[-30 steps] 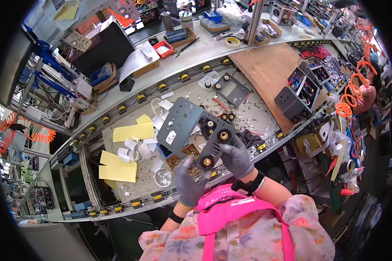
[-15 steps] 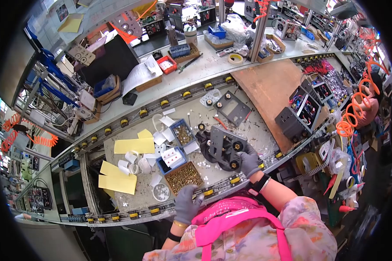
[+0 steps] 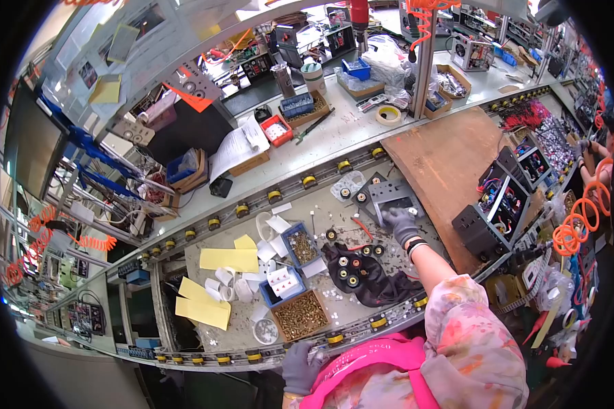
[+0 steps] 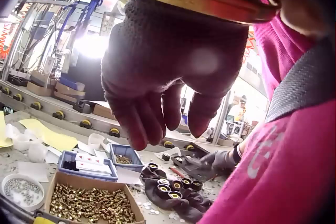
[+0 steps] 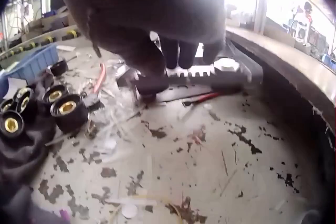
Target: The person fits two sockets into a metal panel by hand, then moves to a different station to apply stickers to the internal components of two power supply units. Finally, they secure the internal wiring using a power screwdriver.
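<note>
My right hand [image 3: 401,223], in a grey glove, has reached to the back of the bench and grips the near edge of a grey metal panel [image 3: 387,187] with a cutout. In the right wrist view, its fingers lie over the panel edge [image 5: 205,79], thumb lower down. Black round terminals show at the panel's left side. My left hand [image 3: 300,368], also gloved, hangs empty by the bench's front edge, fingers loosely bent in the left wrist view. Between the hands, several black terminals with brass centres [image 3: 353,280] sit on a dark cloth [image 3: 382,286].
A box of brass screws [image 3: 300,315], a blue bin with white pieces [image 3: 283,286] and another blue bin [image 3: 300,245] stand left of the cloth. Yellow paper [image 3: 228,259] lies farther left. To the right are a brown board [image 3: 430,160] and a dark equipment case [image 3: 484,221].
The panel my right hand held over the cloth has left it, baring the terminals. My right hand has moved to the back right; my left let go of the panel and dropped toward my body.
</note>
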The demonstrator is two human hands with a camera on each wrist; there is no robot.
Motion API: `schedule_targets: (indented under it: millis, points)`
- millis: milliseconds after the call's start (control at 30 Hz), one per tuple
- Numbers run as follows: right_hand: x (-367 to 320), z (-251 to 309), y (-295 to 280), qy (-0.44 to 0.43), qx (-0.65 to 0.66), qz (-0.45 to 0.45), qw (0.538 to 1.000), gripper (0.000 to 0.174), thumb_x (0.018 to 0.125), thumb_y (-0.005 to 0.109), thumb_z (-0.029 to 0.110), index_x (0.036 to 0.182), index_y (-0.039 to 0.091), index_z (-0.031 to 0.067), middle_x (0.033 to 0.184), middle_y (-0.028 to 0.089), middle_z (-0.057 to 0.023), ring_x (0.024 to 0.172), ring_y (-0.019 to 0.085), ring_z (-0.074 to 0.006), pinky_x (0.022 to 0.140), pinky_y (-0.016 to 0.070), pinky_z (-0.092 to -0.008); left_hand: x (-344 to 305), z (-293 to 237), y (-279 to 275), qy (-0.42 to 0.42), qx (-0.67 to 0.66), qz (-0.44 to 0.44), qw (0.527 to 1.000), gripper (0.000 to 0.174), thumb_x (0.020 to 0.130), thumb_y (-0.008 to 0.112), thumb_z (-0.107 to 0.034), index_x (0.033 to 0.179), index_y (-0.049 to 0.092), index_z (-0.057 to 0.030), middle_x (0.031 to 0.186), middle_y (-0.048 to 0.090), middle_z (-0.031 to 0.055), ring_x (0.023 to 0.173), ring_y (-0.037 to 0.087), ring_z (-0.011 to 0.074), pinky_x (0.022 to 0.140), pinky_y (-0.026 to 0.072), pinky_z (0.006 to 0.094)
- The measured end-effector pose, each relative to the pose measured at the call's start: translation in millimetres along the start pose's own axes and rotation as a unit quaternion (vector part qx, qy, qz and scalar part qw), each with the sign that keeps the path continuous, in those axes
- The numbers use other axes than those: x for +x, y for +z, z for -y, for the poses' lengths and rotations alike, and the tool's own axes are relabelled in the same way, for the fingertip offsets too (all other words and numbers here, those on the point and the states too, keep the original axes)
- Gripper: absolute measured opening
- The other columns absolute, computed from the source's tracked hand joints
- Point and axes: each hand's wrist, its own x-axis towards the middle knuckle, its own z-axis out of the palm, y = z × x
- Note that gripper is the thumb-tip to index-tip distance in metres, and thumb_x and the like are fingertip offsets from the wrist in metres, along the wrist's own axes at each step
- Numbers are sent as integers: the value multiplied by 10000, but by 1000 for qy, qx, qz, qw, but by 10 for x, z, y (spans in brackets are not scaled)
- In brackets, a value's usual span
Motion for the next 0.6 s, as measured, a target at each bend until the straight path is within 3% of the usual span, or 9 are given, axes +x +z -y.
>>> schedule_targets:
  millis: [33, 100, 267, 300, 333, 400, 500, 533, 600]
  points:
    - [-58, -42, 44, 5, -78, 102, 992, 293, 876, 505, 130, 1100, 664, 232, 1094, 643, -76, 1052, 581, -246, 960, 400, -374, -10, -7, 2, -8, 7, 5, 1000, 297, 782, 712, -261, 986, 582, -89, 923, 612, 119, 877, 595, 326, 752, 481, 426]
    - [-98, -101, 148, 151, -77, 165, 972, 300, 873, 487, 145, 1100, 661, 237, 1166, 615, -56, 1111, 552, -228, 1002, 351, -394, 19, -30, 22, -13, 16, -2, 1000, 293, 765, 727, -230, 975, 591, -78, 898, 610, 118, 839, 602, 306, 733, 487, 405]
    - [-170, -217, 307, 141, -57, -15, 988, 280, 779, 538, 127, 1014, 670, 201, 1027, 611, -59, 1018, 559, -271, 905, 407, -430, 181, 99, 141, 19, 24, 26, 999, 301, 730, 766, -163, 966, 612, -56, 866, 612, 108, 766, 615, 252, 694, 503, 358]
    - [-191, -44, 93, 180, -40, 4, 983, 251, 836, 498, 158, 1030, 646, 213, 1069, 594, -69, 1057, 539, -266, 888, 413, -437, 234, 118, 161, 29, 21, 38, 999, 306, 730, 766, -163, 972, 612, -56, 867, 613, 107, 766, 615, 251, 693, 503, 356]
    - [-269, -35, 138, 179, 1, -30, 983, 258, 802, 528, 108, 1015, 652, 181, 1018, 601, -87, 1023, 551, -303, 858, 442, -430, 294, 113, 147, 11, 0, 91, 996, 326, 751, 722, -215, 1026, 594, -93, 932, 616, 112, 874, 598, 308, 758, 482, 410]
    - [-497, 166, 29, 183, 128, -75, 972, 331, 702, 589, 37, 1011, 663, 128, 1002, 620, -126, 974, 581, -336, 836, 478, -416, 446, 125, 175, 70, 31, 142, 987, 327, 759, 716, -240, 1028, 596, -98, 942, 619, 106, 885, 597, 306, 759, 480, 410]
    - [-989, 583, -351, 229, 233, -48, 944, 312, 707, 596, 59, 1007, 663, 111, 992, 623, -147, 973, 582, -349, 857, 481, -419, 633, -30, 169, 152, 69, 207, 964, 337, 778, 697, -295, 1042, 601, -109, 976, 625, 100, 913, 594, 305, 769, 481, 418]
    - [-1214, 727, -486, 177, 253, -108, 945, 302, 714, 573, 46, 1003, 656, 77, 942, 626, -168, 895, 599, -353, 825, 485, -415, 683, -67, 175, 177, 76, 230, 954, 338, 780, 695, -300, 1045, 602, -112, 981, 626, 101, 917, 594, 307, 773, 482, 419]
    - [-1628, 1033, -850, 192, 276, -79, 939, 293, 712, 549, 15, 981, 654, 69, 932, 633, -155, 918, 609, -333, 831, 491, -404, 731, -49, 239, 221, 95, 272, 932, 334, 787, 687, -310, 1052, 607, -121, 988, 628, 110, 922, 598, 318, 786, 487, 427]
